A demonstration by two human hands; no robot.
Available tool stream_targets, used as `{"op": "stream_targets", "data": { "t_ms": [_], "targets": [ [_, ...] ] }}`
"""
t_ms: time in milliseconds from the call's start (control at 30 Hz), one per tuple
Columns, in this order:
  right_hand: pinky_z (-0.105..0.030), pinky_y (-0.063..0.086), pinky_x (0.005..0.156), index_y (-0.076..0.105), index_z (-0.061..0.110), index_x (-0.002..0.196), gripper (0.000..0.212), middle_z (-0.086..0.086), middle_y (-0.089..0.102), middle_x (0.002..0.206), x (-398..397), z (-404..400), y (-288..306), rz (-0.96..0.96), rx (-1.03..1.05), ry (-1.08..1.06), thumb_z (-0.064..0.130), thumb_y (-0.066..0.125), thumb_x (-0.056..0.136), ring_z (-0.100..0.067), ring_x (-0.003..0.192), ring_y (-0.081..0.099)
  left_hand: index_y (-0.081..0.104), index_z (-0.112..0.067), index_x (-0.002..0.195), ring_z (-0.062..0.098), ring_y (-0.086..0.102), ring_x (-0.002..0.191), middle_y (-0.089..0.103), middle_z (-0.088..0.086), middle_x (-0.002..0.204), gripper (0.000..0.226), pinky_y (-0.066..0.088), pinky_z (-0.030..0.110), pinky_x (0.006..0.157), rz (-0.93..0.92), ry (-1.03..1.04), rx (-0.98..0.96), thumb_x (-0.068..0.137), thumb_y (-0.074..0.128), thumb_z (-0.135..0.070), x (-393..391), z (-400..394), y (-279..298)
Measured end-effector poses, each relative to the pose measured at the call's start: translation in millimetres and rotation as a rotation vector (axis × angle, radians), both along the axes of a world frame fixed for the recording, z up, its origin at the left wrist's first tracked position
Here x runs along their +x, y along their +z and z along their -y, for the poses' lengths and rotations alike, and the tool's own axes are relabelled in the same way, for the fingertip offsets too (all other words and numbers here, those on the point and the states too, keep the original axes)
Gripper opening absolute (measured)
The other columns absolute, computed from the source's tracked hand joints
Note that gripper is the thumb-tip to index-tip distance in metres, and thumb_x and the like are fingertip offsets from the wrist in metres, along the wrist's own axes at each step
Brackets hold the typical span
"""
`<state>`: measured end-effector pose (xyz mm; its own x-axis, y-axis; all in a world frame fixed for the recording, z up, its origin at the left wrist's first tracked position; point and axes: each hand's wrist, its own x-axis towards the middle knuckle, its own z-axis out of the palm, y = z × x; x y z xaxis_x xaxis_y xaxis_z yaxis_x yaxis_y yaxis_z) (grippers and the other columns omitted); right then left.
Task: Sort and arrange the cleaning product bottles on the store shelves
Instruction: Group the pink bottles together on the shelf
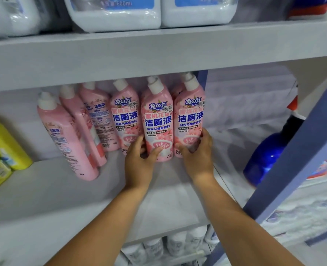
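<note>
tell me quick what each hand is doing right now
Left hand: holding the middle pink bottle near its base.
Right hand: holding the rightmost pink bottle near its base.

Head view, 1 camera only: worn on the person's head, facing forward and slightly down into a grey shelf (158,191) at close range. Wide-angle lens bows the shelf edges. Forearms enter from 6 o'clock; upper shelf board (139,54) spans 12 o'clock; blue upright (293,166) at 4 o'clock.
</note>
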<state>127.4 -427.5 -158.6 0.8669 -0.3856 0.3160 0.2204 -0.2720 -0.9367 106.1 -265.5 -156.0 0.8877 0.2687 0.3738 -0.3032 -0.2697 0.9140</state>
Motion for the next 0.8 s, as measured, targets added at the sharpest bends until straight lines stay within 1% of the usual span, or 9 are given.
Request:
{"op": "stream_targets", "data": {
  "t_ms": [67,200,333,533,600,667,700,733,800],
  "targets": [
    [-0.049,0.057,0.096,0.042,0.041,0.137,0.082,0.010,0.053,0.131,1.0,-0.4,-1.1,-0.016,0.006,0.002,0.038,0.084,0.066,-0.012,0.120,0.062,0.065,-0.029,0.124,0.001,0.071,0.094,0.074,-0.013,0.113,0.046,0.055,0.017,0.080,0.000,-0.002,-0.004,0.083,0.083,-0.019,0.1,0.8,0.6],
    [-0.049,0.056,0.096,0.040,0.043,0.139,0.080,0.011,0.055,0.133,-0.4,-0.3,-0.1,-0.029,-0.001,0.024,0.036,0.081,0.071,-0.010,0.120,0.062,0.064,-0.029,0.124,-0.001,0.070,0.094,0.073,-0.013,0.113,0.046,0.053,0.015,0.078,0.000,0.001,0.011,0.083,0.083,-0.017,1.6,1.3,0.1],
    [-0.050,0.056,0.097,0.040,0.039,0.142,0.080,0.009,0.055,0.133,3.0,0.4,-2.8,-0.010,-0.027,0.036,0.035,0.080,0.073,-0.012,0.121,0.061,0.063,-0.028,0.127,0.003,0.071,0.097,0.073,-0.011,0.116,0.049,0.057,0.024,0.082,0.001,0.016,0.043,0.083,0.083,-0.024,4.8,0.2,-3.5],
    [-0.049,0.056,0.097,0.042,0.041,0.139,0.080,0.007,0.057,0.133,4.0,1.3,-3.4,-0.015,-0.032,0.033,0.041,0.083,0.071,-0.013,0.120,0.062,0.064,-0.024,0.128,-0.001,0.070,0.095,0.074,-0.011,0.116,0.050,0.056,0.019,0.081,-0.031,0.014,0.045,0.082,0.085,-0.022,2.9,-1.2,1.3],
    [-0.051,0.054,0.099,0.041,0.038,0.139,0.084,0.001,0.054,0.137,4.6,1.5,-5.5,-0.020,0.000,0.003,0.042,0.087,0.068,-0.015,0.123,0.060,0.062,-0.022,0.129,-0.003,0.069,0.096,0.072,-0.010,0.117,0.050,0.057,0.021,0.083,-0.051,0.008,0.017,0.083,0.083,-0.019,-1.5,-1.8,2.4],
    [-0.051,0.053,0.102,0.038,0.026,0.146,0.090,-0.004,0.046,0.140,-7.4,-0.5,-0.8,-0.029,0.052,-0.070,0.034,0.090,0.072,-0.017,0.125,0.055,0.061,-0.022,0.126,-0.010,0.066,0.093,0.069,-0.010,0.116,0.045,0.058,0.023,0.082,-0.065,0.047,-0.024,0.086,0.081,-0.018,-19.1,-5.5,12.5],
    [-0.048,0.053,0.101,0.039,0.023,0.145,0.086,-0.004,0.045,0.137,-17.9,-2.6,3.7,-0.016,0.053,-0.109,0.032,0.088,0.076,-0.018,0.123,0.054,0.061,-0.025,0.123,-0.010,0.065,0.090,0.067,-0.010,0.114,0.040,0.057,0.022,0.079,-0.053,0.088,-0.045,0.088,0.080,-0.018,-32.7,-9.9,20.5],
    [-0.045,0.053,0.099,0.044,0.021,0.140,0.074,-0.002,0.047,0.132,-30.8,-5.3,7.5,0.031,0.034,-0.123,0.031,0.085,0.080,-0.019,0.119,0.056,0.062,-0.025,0.119,-0.007,0.064,0.088,0.067,-0.008,0.111,0.035,0.054,0.019,0.074,-0.007,0.128,-0.070,0.089,0.078,-0.017,-47.4,-17.3,28.6],
    [-0.041,0.054,0.091,0.053,0.021,0.123,0.043,-0.004,0.059,0.117,-58.7,-18.8,18.0,0.151,0.023,-0.064,0.025,0.078,0.088,-0.019,0.105,0.062,0.064,-0.021,0.111,-0.002,0.064,0.082,0.069,-0.005,0.102,0.025,0.050,0.013,0.070,0.157,0.216,-0.114,0.091,0.076,-0.011,-77.2,-41.5,50.6]
  ]
}}
